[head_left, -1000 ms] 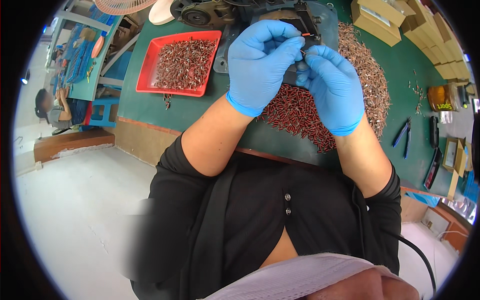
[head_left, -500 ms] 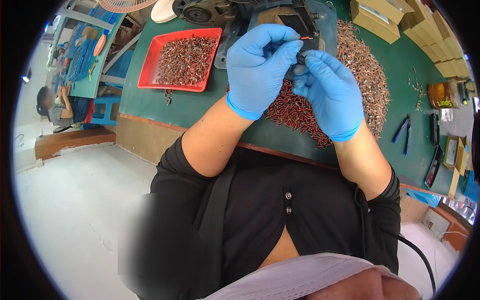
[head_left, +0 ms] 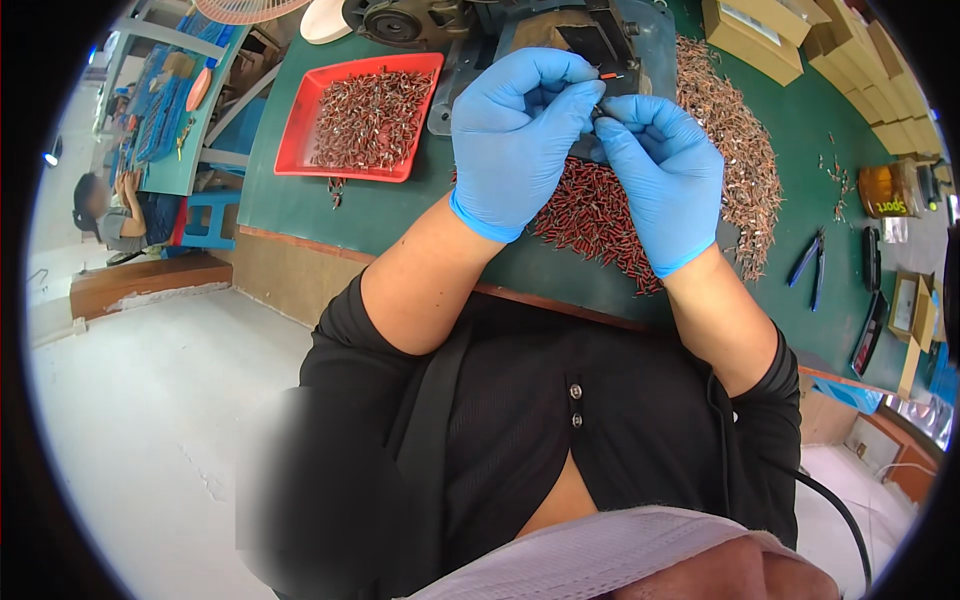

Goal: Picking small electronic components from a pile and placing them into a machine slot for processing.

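the person's left hand (head_left: 515,150), blue-gloved, had its thumb and forefinger drawn together in a pinch; whatever lay between those tips was hidden from me. a small red piece (head_left: 610,76) showed right at the forefinger's tip, against the blue-grey machine (head_left: 652,50), though i couldn't tell whether it was held or sat on the machine. the right hand (head_left: 665,185), gloved alike, was just beside the left one, its fingers curled toward the thumb; i couldn't tell whether its tips met or gripped anything. nearer the person's body, a heap of small red components (head_left: 590,220) lay on the green tabletop (head_left: 375,215), with a copper-coloured heap of parts (head_left: 742,145) to its right. over on the left stood a red tray (head_left: 290,150) of red-and-silver parts (head_left: 370,120), and off to the right lay blue-handled pliers (head_left: 819,283).
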A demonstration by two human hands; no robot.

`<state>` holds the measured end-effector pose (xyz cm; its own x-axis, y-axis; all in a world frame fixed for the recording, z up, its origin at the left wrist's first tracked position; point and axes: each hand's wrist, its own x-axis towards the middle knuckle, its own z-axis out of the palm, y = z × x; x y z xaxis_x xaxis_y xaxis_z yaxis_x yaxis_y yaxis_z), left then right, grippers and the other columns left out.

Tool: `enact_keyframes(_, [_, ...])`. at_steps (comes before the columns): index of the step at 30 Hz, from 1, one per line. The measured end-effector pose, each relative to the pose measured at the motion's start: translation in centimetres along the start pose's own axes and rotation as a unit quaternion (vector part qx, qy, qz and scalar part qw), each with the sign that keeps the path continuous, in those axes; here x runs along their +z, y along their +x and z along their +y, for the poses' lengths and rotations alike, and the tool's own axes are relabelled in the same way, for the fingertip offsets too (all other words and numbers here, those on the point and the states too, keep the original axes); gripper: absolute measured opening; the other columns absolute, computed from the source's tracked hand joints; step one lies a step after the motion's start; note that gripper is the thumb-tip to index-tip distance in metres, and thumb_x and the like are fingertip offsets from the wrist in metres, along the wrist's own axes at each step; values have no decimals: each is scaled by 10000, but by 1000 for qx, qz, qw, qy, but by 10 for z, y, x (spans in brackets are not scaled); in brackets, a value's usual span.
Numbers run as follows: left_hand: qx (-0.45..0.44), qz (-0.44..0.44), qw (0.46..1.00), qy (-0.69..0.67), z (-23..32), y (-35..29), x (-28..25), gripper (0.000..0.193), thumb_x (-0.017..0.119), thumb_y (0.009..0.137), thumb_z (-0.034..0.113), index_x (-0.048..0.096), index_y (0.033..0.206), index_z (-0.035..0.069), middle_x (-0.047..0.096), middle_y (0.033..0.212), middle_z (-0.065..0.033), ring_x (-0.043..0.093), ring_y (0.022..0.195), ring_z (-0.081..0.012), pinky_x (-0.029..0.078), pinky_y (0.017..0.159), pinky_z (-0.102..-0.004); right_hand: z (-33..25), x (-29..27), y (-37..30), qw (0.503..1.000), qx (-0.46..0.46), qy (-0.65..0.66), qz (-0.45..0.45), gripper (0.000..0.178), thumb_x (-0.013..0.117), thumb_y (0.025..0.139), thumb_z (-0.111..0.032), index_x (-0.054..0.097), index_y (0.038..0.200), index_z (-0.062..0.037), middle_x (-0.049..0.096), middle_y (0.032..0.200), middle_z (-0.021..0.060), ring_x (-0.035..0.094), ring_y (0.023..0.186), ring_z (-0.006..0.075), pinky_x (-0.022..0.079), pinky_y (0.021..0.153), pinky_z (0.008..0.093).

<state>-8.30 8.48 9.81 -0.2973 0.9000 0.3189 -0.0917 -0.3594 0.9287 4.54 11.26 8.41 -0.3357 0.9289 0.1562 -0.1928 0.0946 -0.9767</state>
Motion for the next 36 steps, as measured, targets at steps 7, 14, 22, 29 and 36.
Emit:
enact_keyframes(7, [-5,-1,1000,7,-8,5,-4,143,646,830,-8,619,970,-12,644,802,-54,605,674,-75,501,618,-189,8,-1,7,999,26,31,-9,131,585,890,-27,603,1009,27,633,853,62,593,713,115,499,676,232])
enact_keyframes(14, [111,30,986,121,-34,37,-20,124,665,819,8,642,940,1,637,787,-22,574,664,-52,456,612,-179,11,-4,31,995,18,-97,16,111,607,881,-82,599,951,4,611,801,27,563,683,80,468,631,207])
enact_keyframes(22, [574,71,790,205,-60,107,-15,82,668,709,-33,630,755,24,591,693,-127,582,599,-263,449,552,-327,32,8,92,958,-142,-195,152,162,656,824,-147,621,863,7,607,737,14,530,650,62,453,618,214])
enact_keyframes(29, [299,125,897,300,-68,100,-12,76,705,759,22,662,820,10,591,654,-24,521,531,-68,406,491,-210,41,11,111,939,-160,-239,191,169,669,788,-153,629,829,6,627,723,39,553,644,79,474,617,236])
enact_keyframes(36, [605,89,754,239,-77,127,-15,104,674,691,-34,603,726,32,556,637,-115,550,557,-278,428,520,-343,43,14,115,949,-135,-217,186,163,662,787,-143,630,827,12,626,717,36,554,632,78,476,598,234])
